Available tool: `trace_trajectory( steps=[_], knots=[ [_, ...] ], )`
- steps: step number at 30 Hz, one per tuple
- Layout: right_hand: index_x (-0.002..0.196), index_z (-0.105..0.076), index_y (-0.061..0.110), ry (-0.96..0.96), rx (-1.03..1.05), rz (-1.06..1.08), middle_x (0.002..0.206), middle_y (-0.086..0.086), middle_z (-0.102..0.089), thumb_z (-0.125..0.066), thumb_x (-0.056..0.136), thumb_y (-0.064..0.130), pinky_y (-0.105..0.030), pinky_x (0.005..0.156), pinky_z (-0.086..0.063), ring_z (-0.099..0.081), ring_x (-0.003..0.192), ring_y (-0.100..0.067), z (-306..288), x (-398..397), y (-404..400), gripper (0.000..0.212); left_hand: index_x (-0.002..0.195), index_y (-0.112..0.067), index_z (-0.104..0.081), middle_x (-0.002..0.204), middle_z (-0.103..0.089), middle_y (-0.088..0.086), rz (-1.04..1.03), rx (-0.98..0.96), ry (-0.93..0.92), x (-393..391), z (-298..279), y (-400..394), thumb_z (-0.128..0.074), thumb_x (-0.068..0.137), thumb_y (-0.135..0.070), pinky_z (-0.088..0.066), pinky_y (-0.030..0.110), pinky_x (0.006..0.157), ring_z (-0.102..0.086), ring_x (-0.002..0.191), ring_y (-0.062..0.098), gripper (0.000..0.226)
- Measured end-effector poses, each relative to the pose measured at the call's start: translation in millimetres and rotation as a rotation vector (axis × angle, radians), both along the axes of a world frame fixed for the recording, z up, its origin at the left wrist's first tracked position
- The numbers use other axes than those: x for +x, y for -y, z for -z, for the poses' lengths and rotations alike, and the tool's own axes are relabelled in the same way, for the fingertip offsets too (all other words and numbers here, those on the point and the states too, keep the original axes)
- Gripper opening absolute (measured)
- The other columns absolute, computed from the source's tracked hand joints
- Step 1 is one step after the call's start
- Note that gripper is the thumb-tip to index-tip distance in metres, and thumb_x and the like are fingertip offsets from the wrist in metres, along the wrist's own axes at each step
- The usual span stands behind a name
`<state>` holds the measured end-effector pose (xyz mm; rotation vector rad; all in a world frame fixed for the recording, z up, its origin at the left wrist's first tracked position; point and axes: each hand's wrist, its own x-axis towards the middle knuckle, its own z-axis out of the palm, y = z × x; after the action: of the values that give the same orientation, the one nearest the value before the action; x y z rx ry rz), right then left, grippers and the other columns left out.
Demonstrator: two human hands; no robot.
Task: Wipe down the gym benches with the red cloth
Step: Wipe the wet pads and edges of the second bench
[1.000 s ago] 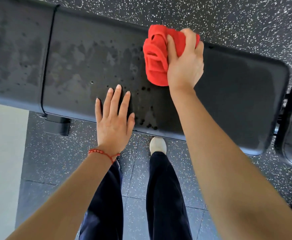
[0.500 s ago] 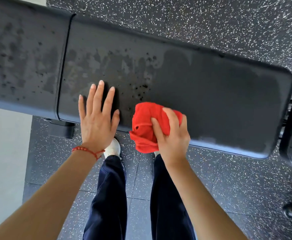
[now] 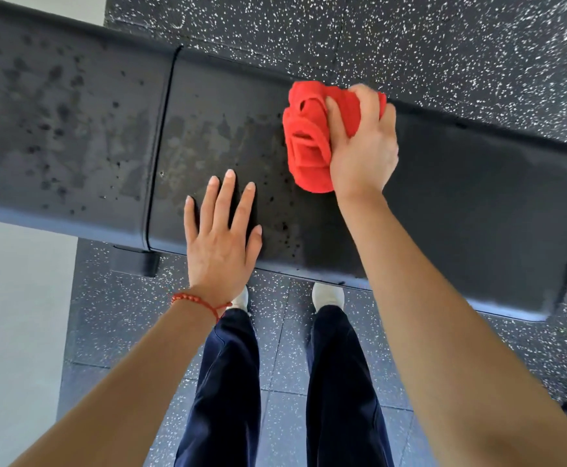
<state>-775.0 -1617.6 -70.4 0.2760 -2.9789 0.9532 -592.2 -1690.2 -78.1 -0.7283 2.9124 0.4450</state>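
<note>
- The red cloth (image 3: 309, 143) has travelled from the near edge of the desk (image 3: 477, 197), where it sat half a second ago, back up to the far edge at about 1 o'clock from the left hand. That is the same far-edge spot it occupied a second ago, so one full down-and-up stroke has just been completed.
- The pad to the right of the cloth, toward 3 o'clock, looks evenly dark and matte. The strip between the cloth and the seam, and the next pad (image 3: 66, 129) at 9 o'clock, carry droplets and blotchy streaks. I judge the wiping is working leftward and that a good part of this bench is yet to be done.
- The right hand (image 3: 362, 153) has its fingers (image 3: 366, 106) curled over the top of the bunched cloth, gripping it and pressing it onto the pad; the cloth bulges out at the hand's 9 o'clock side.
- The left hand (image 3: 221, 241) lies flat on the pad near its front edge, fingers (image 3: 226, 193) straight and slightly spread, holding nothing. It has stayed planted as a brace, and sits on an unwiped patch at 7 o'clock from the cloth.
- That hand will probably need to shift for the cloth to reach the spots beneath it.
</note>
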Motion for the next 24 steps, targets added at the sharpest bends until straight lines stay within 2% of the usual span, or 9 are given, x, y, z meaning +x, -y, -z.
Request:
trace_trajectory(
  steps=[3, 9, 15, 20, 24],
  knots=[
    [0.118, -0.058, 0.019, 0.003, -0.002, -0.001, 0.104, -0.012, -0.058, -0.055, 0.087, 0.044, -0.029, 0.062, -0.033, -0.058, 0.084, -0.033, 0, 10, -4, 0.04, 0.137, -0.008, -0.043, 0.146, -0.035, 0.019, 0.005, 0.013, -0.007, 0, 0, 1, -0.037, 0.089, -0.03, -0.02, 0.059, 0.107, -0.031, 0.134, 0.037, 0.054],
    [0.108, -0.064, 0.01, 0.056, -0.048, -0.064, 0.098, -0.018, -0.061, -0.063, 0.082, 0.034, -0.035, 0.06, -0.049, -0.063, 0.077, -0.035, -4, 78, -20, 0.036, 0.138, -0.009, -0.042, 0.147, -0.034, 0.016, 0.031, 0.016, -0.078, 9, -3, 24, -0.041, 0.088, -0.028, -0.018, 0.056, 0.108, -0.029, 0.135, 0.034, 0.054],
    [0.103, -0.066, 0.008, 0.107, -0.041, -0.075, 0.091, -0.016, -0.061, -0.054, 0.082, 0.04, -0.032, 0.056, -0.052, -0.064, 0.071, -0.03, -8, 139, -28, 0.04, 0.139, -0.009, -0.04, 0.147, -0.034, 0.017, 0.017, -0.03, -0.051, 22, 2, 65, -0.04, 0.089, -0.028, -0.017, 0.055, 0.109, -0.03, 0.135, 0.036, 0.054],
    [0.105, -0.065, 0.013, 0.129, -0.016, -0.048, 0.093, -0.015, -0.06, -0.052, 0.083, 0.046, -0.039, 0.057, -0.051, -0.063, 0.072, -0.035, -11, 125, -13, 0.041, 0.14, -0.009, -0.039, 0.148, -0.033, 0.017, 0.063, -0.024, -0.003, 26, 2, 74, -0.036, 0.09, -0.031, -0.019, 0.056, 0.108, -0.029, 0.135, 0.036, 0.054],
    [0.105, -0.065, 0.014, 0.08, 0.026, -0.061, 0.091, -0.017, -0.06, -0.06, 0.082, 0.038, -0.037, 0.053, -0.048, -0.061, 0.069, -0.037, -10, 98, 7, 0.033, 0.14, -0.009, -0.04, 0.148, -0.033, 0.017, 0.055, -0.018, 0.0, 25, 2, 74, -0.036, 0.09, -0.03, -0.019, 0.056, 0.108, -0.029, 0.135, 0.036, 0.054]
  ],
)
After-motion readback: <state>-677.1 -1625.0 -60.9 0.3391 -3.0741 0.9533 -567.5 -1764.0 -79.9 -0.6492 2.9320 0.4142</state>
